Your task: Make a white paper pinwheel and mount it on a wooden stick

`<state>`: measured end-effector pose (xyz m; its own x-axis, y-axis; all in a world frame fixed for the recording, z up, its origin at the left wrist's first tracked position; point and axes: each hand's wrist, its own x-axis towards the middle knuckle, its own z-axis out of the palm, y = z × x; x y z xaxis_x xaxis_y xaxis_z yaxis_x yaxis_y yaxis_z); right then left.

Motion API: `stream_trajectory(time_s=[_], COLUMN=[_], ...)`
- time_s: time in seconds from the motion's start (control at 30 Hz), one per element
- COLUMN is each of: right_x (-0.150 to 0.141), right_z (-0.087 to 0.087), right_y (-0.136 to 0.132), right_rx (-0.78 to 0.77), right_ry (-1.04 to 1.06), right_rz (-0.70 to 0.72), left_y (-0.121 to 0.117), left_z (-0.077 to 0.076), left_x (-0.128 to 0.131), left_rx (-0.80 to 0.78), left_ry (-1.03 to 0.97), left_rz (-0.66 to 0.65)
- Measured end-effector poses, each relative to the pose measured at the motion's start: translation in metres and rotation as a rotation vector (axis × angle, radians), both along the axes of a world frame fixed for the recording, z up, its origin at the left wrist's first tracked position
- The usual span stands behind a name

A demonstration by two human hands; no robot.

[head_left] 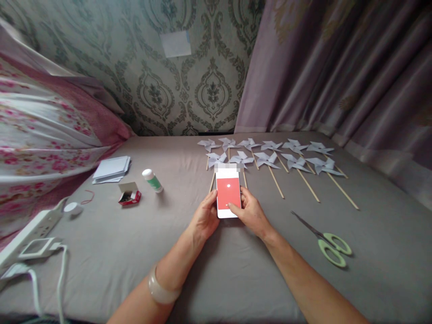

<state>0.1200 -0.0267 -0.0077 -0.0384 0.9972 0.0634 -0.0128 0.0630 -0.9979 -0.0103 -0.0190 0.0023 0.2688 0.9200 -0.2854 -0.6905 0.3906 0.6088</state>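
A smartphone with a red and white screen is held upright between both hands at the middle of the view. My left hand is closed round its left edge. On the other side, my right hand grips the right edge, its thumb over the lower screen. Behind the phone lie two rows of white paper pinwheels on wooden sticks; the phone hides part of them. Scissors with green handles rest to the right of my right hand, blades together.
Left on the grey sheet are a stack of white paper, a glue bottle, an open small red box, a white cap and a reddish string. A power strip with cables lies at the left edge. Curtains hang at right.
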Motion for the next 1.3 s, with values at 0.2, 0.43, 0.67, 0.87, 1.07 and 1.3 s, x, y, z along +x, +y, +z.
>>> stream_trajectory(time_s=[0.2, 0.43, 0.67, 0.87, 1.07, 1.3], right_x=[-0.0005, -0.0018, -0.001, -0.0018, -0.0021, -0.0013], right_z=[-0.0004, -0.0005, -0.001, 0.0002, -0.0002, 0.0016], right_y=[0.0004, 0.0005, 0.0003, -0.0002, -0.0005, -0.0008], right_rx=[0.002, 0.008, 0.019, 0.016, 0.022, 0.021], right_ry=[0.018, 0.009, 0.005, 0.001, 0.005, -0.006], right_rz=[-0.004, -0.029, -0.026, -0.029, -0.032, -0.027], left_y=[0.0006, 0.0003, 0.0005, 0.0007, 0.0007, 0.001], left_z=[0.0016, 0.0026, 0.0018, 0.0029, 0.002, 0.001], left_x=[0.0003, -0.0005, -0.0019, -0.0016, -0.0013, -0.0016], left_rx=[-0.024, -0.034, -0.031, -0.044, -0.03, -0.042], left_ry=[-0.012, 0.01, 0.006, 0.005, 0.013, 0.014], left_rz=[0.005, -0.013, -0.02, -0.018, -0.012, -0.009])
